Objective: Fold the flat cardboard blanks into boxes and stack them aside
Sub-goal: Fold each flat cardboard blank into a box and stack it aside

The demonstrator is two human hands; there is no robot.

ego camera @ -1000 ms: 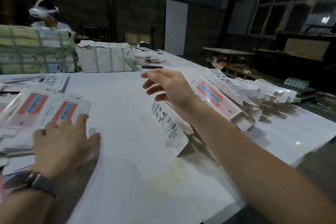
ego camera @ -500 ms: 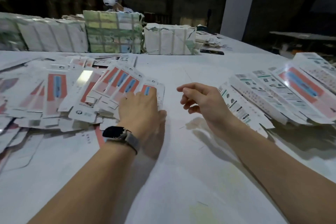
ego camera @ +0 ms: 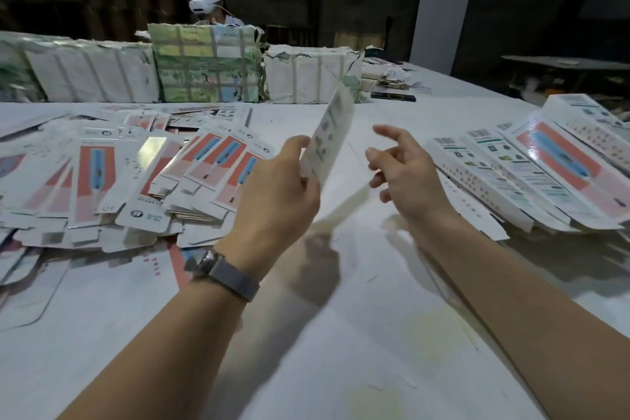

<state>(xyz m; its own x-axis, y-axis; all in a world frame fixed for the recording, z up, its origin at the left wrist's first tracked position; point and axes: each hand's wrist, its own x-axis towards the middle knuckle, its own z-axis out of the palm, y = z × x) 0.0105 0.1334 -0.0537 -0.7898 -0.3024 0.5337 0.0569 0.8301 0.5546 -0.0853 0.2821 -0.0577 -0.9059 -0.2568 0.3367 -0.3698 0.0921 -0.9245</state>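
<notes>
My left hand, with a watch on its wrist, holds one flat cardboard blank up off the table, thumb and fingers pinching its lower end. The blank is white, stands tilted and is blurred by motion. My right hand hovers just right of it, fingers loosely spread and holding nothing. A spread pile of flat blanks with red and blue print lies on the white table to the left. Folded boxes lie in a row at the right.
Wrapped bundles stand in a row along the table's far side. Behind them sits a person wearing a white headset. Loose papers and a dark flat object lie at the far right of the table.
My left hand has lifted one blank off the pile and raised it toward the middle. My right hand has risen and opened beside it.
</notes>
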